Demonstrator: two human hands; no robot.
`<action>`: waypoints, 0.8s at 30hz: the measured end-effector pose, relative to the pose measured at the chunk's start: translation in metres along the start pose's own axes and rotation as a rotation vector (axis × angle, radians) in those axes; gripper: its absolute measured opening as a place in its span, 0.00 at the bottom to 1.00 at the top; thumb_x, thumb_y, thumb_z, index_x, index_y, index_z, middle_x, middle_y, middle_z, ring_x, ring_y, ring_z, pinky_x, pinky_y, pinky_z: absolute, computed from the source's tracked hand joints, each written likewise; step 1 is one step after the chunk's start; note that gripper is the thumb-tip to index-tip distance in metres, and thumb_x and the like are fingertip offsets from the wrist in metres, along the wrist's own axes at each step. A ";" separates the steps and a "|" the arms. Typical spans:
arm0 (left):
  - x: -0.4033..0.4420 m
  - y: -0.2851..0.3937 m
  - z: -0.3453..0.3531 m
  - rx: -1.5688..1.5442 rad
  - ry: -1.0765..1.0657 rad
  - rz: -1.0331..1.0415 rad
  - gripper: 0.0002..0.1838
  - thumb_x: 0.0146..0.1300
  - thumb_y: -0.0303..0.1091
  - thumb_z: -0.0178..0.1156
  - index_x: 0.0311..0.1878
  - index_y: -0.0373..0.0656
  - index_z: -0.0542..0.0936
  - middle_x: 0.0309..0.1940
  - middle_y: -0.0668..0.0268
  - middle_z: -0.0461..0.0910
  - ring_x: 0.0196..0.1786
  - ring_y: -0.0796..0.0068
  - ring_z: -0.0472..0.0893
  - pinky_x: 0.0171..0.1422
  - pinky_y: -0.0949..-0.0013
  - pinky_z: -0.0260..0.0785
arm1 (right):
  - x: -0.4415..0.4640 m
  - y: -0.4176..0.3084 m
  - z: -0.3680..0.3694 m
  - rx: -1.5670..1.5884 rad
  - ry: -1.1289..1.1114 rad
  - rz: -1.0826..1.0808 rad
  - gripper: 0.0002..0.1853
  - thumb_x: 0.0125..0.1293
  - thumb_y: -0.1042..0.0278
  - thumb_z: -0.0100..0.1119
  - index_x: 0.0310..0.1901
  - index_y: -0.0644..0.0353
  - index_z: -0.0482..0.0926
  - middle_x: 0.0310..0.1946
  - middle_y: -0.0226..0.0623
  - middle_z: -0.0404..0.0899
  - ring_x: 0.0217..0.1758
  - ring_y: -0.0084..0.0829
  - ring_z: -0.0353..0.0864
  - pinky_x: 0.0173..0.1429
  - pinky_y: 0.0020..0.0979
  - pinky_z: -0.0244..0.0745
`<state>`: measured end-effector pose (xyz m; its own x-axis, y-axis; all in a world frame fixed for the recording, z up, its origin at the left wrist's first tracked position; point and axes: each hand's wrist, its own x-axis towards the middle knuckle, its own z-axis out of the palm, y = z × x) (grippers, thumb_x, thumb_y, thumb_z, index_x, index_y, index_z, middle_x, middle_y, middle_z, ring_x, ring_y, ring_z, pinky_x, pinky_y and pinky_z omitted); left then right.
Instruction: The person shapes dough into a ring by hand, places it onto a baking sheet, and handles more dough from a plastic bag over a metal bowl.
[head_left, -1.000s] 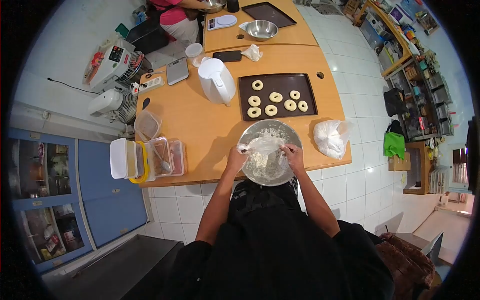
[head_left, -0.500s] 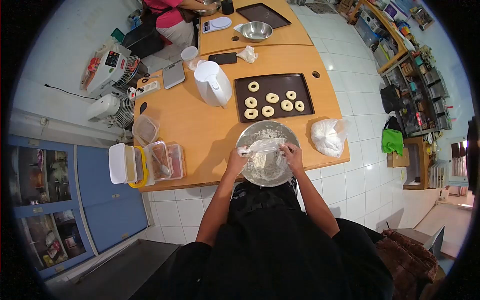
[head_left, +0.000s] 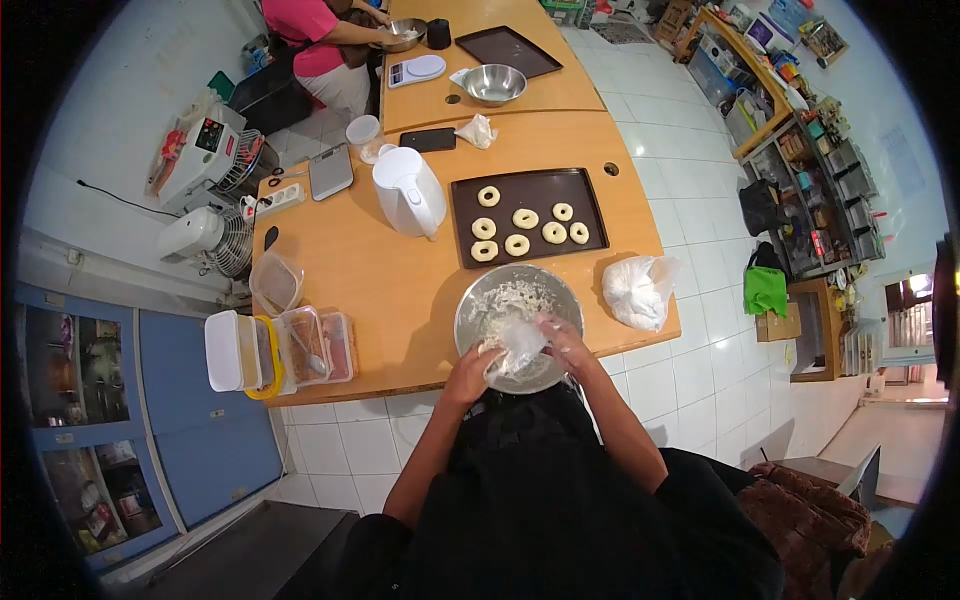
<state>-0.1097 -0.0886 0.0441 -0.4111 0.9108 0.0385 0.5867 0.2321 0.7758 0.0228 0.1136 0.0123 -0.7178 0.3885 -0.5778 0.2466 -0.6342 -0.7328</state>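
A steel mixing bowl (head_left: 568, 297) sits at the table's near edge, right against my body, with loose white flour and crumbly dough (head_left: 515, 297) inside. Over its near half a crumpled piece of clear plastic (head_left: 522, 347), perhaps a bag, is bunched between my hands. My left hand (head_left: 474, 372) grips it from the left, its fingers dusted white. My right hand (head_left: 563, 342) has its fingers closed on the plastic's right side. Beyond the bowl, a dark baking tray (head_left: 583, 187) carries several raw dough rings (head_left: 525, 218).
A tied bag of white powder (head_left: 638, 292) stands to the right. Left are a white electric kettle (head_left: 408, 190), plastic tubs (head_left: 232, 350) and a grey scale (head_left: 331, 172). At the back, a person in pink (head_left: 310, 30) works over a metal bowl (head_left: 406, 36).
The clear plastic, stretched between my hands before, is now bunched up. My hands have come closer together and sunk lower over the bowl. The whole view has shifted slightly.
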 end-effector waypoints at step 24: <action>0.009 0.038 0.041 -0.127 0.143 -0.253 0.31 0.45 0.17 0.55 0.58 0.42 0.76 0.55 0.50 0.76 0.62 0.48 0.72 0.68 0.57 0.63 | -0.036 -0.079 -0.092 0.324 0.081 -0.307 0.16 0.67 0.74 0.59 0.55 0.59 0.73 0.47 0.34 0.78 0.52 0.27 0.76 0.60 0.31 0.70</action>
<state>-0.0628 -0.0582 0.0482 -0.6322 0.7702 -0.0844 0.3650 0.3921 0.8444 0.0888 0.2113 0.0583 -0.6697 0.6340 -0.3866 -0.1957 -0.6529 -0.7317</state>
